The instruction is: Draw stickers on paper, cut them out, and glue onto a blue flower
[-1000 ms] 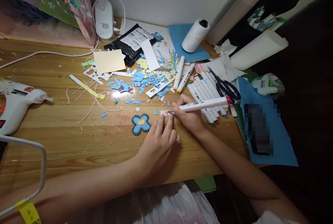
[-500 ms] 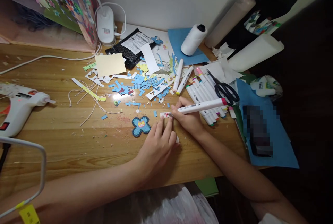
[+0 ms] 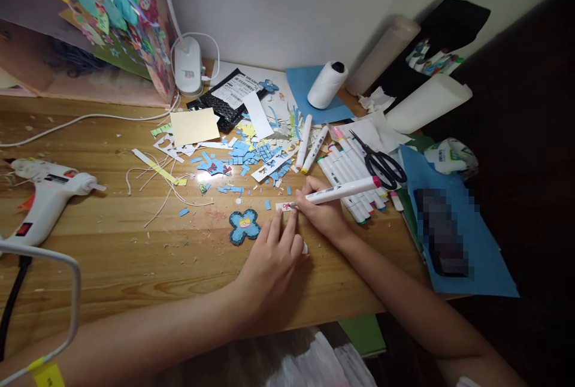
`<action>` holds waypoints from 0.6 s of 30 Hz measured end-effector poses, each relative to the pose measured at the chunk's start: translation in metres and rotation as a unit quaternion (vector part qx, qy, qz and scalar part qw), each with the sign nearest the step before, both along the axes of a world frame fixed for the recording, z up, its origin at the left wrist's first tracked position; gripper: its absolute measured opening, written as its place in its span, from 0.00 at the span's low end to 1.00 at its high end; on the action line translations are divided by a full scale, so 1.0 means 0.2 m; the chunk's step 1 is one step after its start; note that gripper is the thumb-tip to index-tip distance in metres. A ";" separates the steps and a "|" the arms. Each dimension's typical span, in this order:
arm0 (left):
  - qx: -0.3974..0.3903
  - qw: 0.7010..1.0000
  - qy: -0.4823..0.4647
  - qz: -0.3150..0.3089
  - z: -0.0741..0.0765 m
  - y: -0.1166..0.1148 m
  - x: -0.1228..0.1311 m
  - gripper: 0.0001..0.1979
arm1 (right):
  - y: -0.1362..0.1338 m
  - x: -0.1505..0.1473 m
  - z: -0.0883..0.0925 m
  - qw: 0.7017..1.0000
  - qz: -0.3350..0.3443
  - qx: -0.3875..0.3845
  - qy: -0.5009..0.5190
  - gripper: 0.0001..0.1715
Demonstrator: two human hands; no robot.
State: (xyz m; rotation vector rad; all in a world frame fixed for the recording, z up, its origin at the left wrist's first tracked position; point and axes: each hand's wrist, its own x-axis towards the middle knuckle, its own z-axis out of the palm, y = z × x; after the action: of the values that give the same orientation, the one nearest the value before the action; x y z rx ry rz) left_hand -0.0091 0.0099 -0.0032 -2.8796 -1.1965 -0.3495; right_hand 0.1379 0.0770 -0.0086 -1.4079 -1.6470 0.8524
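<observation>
My right hand (image 3: 324,212) is closed round a white marker (image 3: 344,190) with a pinkish-red end. The marker's tip meets a small white paper strip (image 3: 282,207) bearing a red bow-like drawing. My left hand (image 3: 277,249) lies on the tabletop, its fingers stretched out and two fingertips pressing the strip's lower edge. By its thumb side a small white piece (image 3: 305,248) pokes out, mostly hidden; I cannot tell whether the hand grips it. A blue flower-shaped cutout (image 3: 245,227) with dark edging and a small yellow-haired face lies left of my left hand.
Blue and white paper scraps (image 3: 251,156) cover the middle. Several markers (image 3: 348,186) and black scissors (image 3: 381,165) lie on the right, near a blurred phone (image 3: 442,234) on blue paper. A glue gun (image 3: 54,189) sits left. A white thread spool (image 3: 327,84) stands behind.
The camera view has shifted a little, so the tabletop sits lower in the picture. Both hands stay at the paper strip, and the red drawing looks slightly fuller.
</observation>
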 end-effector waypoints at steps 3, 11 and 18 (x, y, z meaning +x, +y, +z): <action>0.001 1.000 -0.005 -0.001 -0.01 0.00 0.00 0.10 | 0.00 0.00 0.00 1.000 -0.001 -0.001 0.004 0.18; 0.004 1.000 -0.004 0.000 0.00 0.00 0.00 0.11 | -0.01 -0.01 0.01 1.000 0.004 -0.002 0.001 0.19; 0.009 1.000 -0.001 -0.001 -0.01 0.00 0.00 0.11 | -0.01 -0.01 0.01 1.000 0.013 -0.004 0.001 0.18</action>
State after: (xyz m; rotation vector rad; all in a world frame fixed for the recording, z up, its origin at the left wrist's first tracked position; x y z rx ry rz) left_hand -0.0090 0.0099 -0.0048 -2.8669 -1.1847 -0.3606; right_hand 0.1357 0.0741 -0.0069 -1.3942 -1.6658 0.8763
